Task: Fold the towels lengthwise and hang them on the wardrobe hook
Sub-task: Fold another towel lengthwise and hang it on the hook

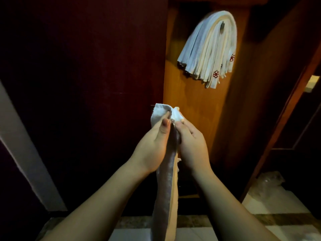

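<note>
Both hands [173, 136] pinching folded towel [166, 180], hung towels [210, 49] with red emblems

head cam | 1 view | faces forward-down | hands close | wardrobe panel [199, 110] just beyond

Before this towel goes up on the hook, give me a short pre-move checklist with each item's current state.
1. Both hands hold the towel: ok; left hand and right hand grip its top.
2. Towel folded into a narrow lengthwise strip: ok.
3. Top edges aligned: not ok; ends splay apart.
4. Room on the hook: cannot tell; the hung towels cover it.
5. Towel's lower end off the floor: cannot tell; out of frame.
</note>
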### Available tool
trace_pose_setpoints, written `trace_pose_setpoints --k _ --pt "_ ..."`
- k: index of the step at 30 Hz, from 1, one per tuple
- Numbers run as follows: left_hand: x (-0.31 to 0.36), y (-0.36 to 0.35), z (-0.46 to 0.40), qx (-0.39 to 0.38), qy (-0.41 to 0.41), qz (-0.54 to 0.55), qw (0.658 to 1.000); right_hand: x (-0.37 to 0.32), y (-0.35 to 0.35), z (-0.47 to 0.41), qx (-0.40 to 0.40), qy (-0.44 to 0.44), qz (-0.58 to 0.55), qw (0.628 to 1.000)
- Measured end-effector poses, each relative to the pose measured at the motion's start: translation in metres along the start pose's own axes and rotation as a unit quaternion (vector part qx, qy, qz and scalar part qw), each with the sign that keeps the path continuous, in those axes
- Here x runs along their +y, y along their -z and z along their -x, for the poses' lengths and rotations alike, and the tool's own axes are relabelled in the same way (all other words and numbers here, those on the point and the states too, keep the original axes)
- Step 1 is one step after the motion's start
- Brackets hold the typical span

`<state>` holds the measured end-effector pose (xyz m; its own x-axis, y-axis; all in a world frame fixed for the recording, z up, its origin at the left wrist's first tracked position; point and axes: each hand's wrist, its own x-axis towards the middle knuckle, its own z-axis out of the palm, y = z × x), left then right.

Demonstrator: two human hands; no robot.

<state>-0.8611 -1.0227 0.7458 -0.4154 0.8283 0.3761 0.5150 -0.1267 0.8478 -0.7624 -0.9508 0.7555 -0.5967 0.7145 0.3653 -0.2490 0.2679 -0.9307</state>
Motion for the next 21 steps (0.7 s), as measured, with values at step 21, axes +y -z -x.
trace_pose_setpoints --k 21 --pt "-0.029 0.036 -0.024 0.327 -0.059 -0.059 0.941 0.003 0.016 -0.048 -0.054 0.028 0.012 0.998"
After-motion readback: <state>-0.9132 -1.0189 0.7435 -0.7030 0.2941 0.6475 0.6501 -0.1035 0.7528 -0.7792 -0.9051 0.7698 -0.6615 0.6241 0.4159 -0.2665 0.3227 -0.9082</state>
